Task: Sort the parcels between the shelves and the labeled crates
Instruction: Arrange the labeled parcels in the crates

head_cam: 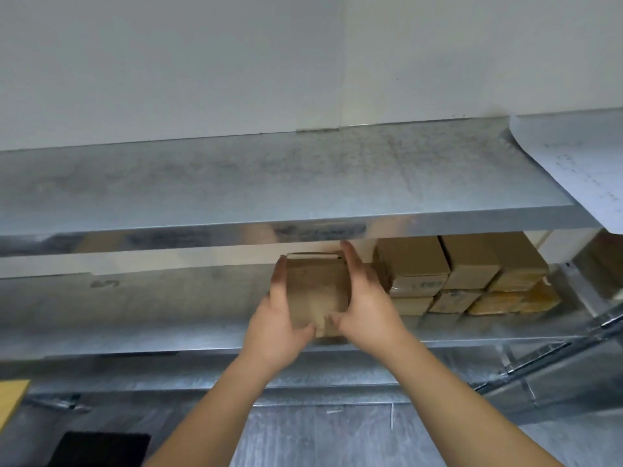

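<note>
1. a small brown cardboard parcel sits between the two hands, at the front part of the middle metal shelf.
2. the left hand presses flat against the parcel's left side, fingers reaching toward the back, thumb under its near edge.
3. the right hand presses against the parcel's right side, fingers extended along it, thumb meeting the near lower edge just beside the left thumb.
4. both hands are clamped on the parcel from opposite sides; whether its bottom rests on the shelf or is lifted just clear cannot be told.
5. just to the right of the right hand, on the same shelf, a stack of cardboard boxes stands in two layers, packed side by side toward the back right corner.
6. the upper shelf above is bare metal, apart from a sheet of white paper lying at its right end and hanging over the edge.
7. the left stretch of the middle shelf holds no boxes; a dark scrawled mark shows on it.
</note>
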